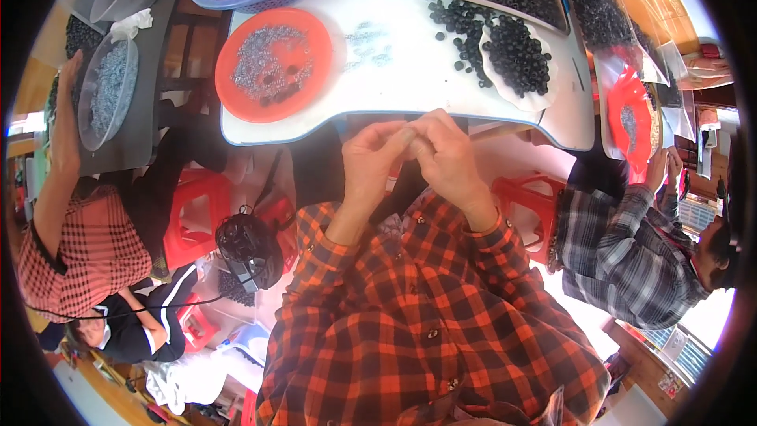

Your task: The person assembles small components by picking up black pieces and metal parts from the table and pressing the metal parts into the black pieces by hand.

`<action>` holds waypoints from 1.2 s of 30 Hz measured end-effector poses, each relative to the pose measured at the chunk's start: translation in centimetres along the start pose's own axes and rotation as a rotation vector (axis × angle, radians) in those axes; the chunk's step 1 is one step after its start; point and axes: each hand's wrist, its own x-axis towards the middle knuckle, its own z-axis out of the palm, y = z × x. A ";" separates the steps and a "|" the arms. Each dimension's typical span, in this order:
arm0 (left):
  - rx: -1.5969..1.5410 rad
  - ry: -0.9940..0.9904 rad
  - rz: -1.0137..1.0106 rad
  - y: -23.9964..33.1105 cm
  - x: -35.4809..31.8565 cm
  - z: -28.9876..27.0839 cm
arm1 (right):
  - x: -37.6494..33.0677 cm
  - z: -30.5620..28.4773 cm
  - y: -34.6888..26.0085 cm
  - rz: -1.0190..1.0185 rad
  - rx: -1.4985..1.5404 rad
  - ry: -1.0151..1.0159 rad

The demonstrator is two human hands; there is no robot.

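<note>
My left hand (372,159) and my right hand (444,150) meet just off the table's near edge, fingertips pinched together. Whatever they hold between them is too small or too hidden to name. Beyond my left hand lies an orange-red plate (314,46) with many small clear pieces and a few dark ones. Small clear pieces (367,46) are also scattered on the white tabletop (410,83). To the far right, a white scalloped plate (544,99) carries a heap of small round black parts (516,57), and more black parts (465,28) lie loose beside it.
Along the back stand a blue basket (260,1) and a tray (564,20) of black parts. A clear tub (130,106) of small pieces is at the left table. Co-workers sit on both sides: a checked shirt (102,241) left, a grey plaid shirt (631,256) right. Red stools (197,209) flank me.
</note>
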 end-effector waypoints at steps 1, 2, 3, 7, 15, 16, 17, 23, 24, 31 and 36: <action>-0.015 -0.007 -0.005 -0.1 0.0 0.0 | -0.1 0.0 0.0 0.048 0.028 -0.025; -0.014 -0.009 -0.005 -0.2 0.1 -0.1 | -0.1 -0.1 -0.1 0.096 0.056 -0.051; 0.016 -0.025 -0.001 -0.3 0.2 -0.3 | -0.1 -0.1 0.0 0.096 0.056 -0.050; 0.036 -0.052 0.021 -0.1 0.3 -0.4 | 0.1 -0.7 -0.9 0.196 0.164 -0.056; -0.275 -0.234 -0.074 0.3 1.0 -1.2 | -0.4 -0.4 0.5 0.270 0.363 0.111; -0.332 -0.270 -0.068 0.3 1.0 -1.4 | -0.4 -0.4 0.5 0.284 0.390 0.109; -0.332 -0.269 -0.067 0.3 1.0 -1.5 | -0.5 -0.4 0.4 0.299 0.416 0.107; -0.440 -0.279 -0.043 0.2 1.0 -1.8 | -0.9 -0.2 0.8 0.323 0.426 0.102; -0.439 -0.268 -0.056 0.1 1.1 -1.7 | -0.8 -0.1 0.8 0.322 0.425 0.103; -0.481 -0.251 -0.026 0.4 1.1 -1.1 | 0.0 -0.2 -0.3 0.140 0.449 0.088; -0.406 -0.202 0.003 -0.4 1.0 -1.0 | 0.2 -0.2 -1.2 0.108 0.380 0.063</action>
